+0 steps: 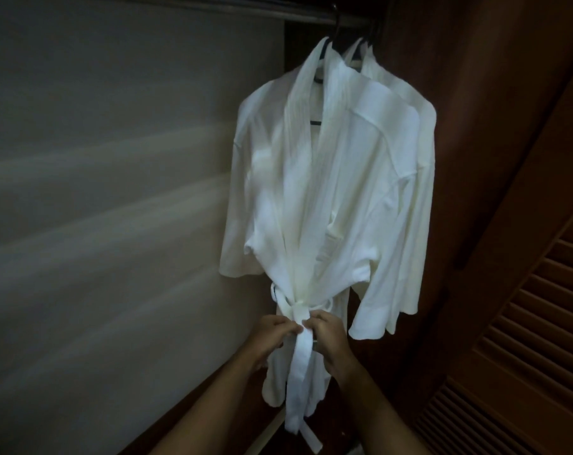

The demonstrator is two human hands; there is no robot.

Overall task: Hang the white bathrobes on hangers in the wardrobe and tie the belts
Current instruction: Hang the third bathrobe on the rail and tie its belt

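Pinching the soft, light belt (303, 343) at the bathrobe (314, 192) waist, left hand (273, 336) and right hand (327, 339) fingers grip beside the knot; limp cloth slips easily.

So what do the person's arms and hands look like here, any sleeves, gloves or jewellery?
Both forearms are bare up to the frame edge: no sleeves in view. The left hand and right hand wear no gloves. No watch, bracelet or ring is visible, though dim light and blur could hide small items on the fingers.
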